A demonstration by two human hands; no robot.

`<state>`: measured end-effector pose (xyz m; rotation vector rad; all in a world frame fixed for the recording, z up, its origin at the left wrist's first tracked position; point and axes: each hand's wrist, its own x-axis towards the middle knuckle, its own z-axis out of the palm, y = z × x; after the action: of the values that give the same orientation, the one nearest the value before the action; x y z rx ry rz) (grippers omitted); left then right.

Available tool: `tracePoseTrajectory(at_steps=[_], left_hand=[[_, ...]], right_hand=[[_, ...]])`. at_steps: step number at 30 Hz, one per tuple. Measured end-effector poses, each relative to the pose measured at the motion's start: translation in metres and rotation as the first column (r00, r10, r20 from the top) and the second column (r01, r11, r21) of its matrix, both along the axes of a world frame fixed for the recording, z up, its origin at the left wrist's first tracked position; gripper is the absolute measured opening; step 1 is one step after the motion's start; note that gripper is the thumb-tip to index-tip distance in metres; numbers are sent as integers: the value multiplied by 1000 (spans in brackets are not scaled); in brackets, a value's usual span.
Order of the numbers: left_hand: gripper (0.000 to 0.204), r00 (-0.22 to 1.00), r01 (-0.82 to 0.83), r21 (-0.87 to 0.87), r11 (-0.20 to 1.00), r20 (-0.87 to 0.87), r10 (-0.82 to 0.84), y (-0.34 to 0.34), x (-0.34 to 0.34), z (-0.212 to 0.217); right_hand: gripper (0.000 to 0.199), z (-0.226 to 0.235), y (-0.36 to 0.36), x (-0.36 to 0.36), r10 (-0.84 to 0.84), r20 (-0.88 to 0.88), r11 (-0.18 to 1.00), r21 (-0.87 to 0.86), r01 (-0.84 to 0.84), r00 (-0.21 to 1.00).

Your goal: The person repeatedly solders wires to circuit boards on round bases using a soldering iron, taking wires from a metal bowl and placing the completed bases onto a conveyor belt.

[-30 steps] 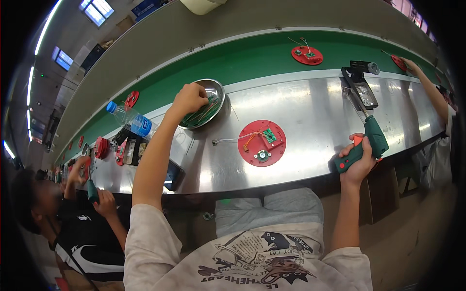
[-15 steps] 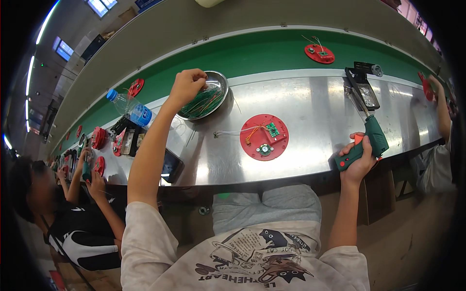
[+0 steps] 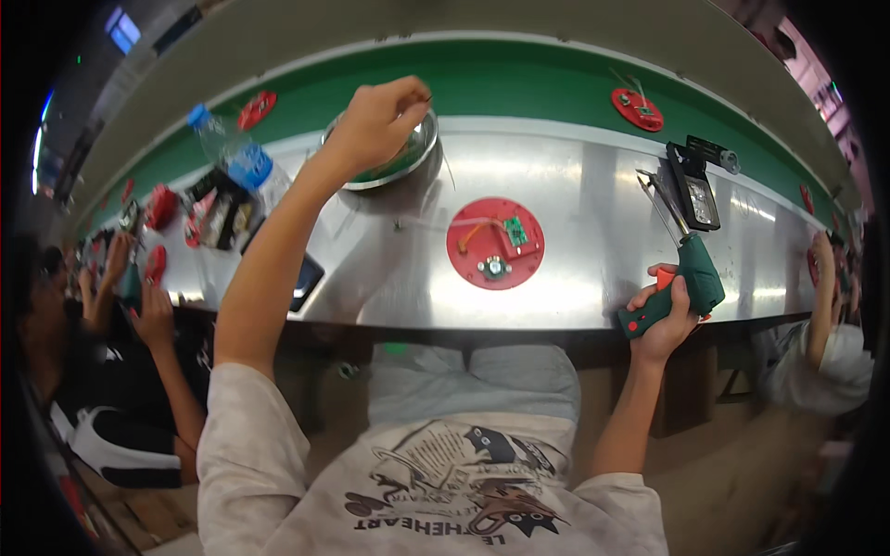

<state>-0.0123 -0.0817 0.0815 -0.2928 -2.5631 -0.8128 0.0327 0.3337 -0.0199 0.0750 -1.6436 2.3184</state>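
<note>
My left hand [image 3: 378, 122] is raised over a steel bowl [image 3: 427, 146] and hides much of it. Its thumb and fingers are pinched together; a tiny dark tip shows at them, too small to name. My right hand [image 3: 669, 322] wraps around the handle of a green soldering gun [image 3: 701, 276], whose metal tip points away from me. Between the hands lies a round red plate [image 3: 466, 258] on the steel bench, apart from both. It carries a green circuit board [image 3: 515, 231], a round metal-centred part and thin wires reaching left.
A black soldering stand [image 3: 697, 190] is beyond the gun. To the left are a water bottle [image 3: 243, 159], a dark phone-like slab [image 3: 307, 281] and several red parts. Another red plate [image 3: 638, 111] rests on the green strip. Co-workers sit at both sides.
My left hand has lifted and shifted right, now covering more of the bowl. The soldering gun stays in my right hand. The whole view has shifted a little.
</note>
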Motion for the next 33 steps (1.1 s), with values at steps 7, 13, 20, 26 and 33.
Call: tracePoseTrajectory(at_steps=[7,13,20,26,33], left_hand=[[18,857,-28,-207,978,-509,-83,74,50,-41],[19,926,56,-130,990,-365,-100,105,80,-83],[16,951,82,-129,988,-288,-117,105,79,-99],[18,941,74,-170,983,-313,-125,106,80,-99],[20,937,69,-183,981,-324,-127,106,80,-99]], right_hand=[[42,-2,-12,6,272,-140,954,171,-247,952],[49,-1,-12,36,433,-45,865,301,-401,900],[46,7,-14,41,468,68,799,393,-455,881],[46,18,-15,48,439,166,817,335,-469,883],[40,11,-12,40,486,130,823,267,-502,865]])
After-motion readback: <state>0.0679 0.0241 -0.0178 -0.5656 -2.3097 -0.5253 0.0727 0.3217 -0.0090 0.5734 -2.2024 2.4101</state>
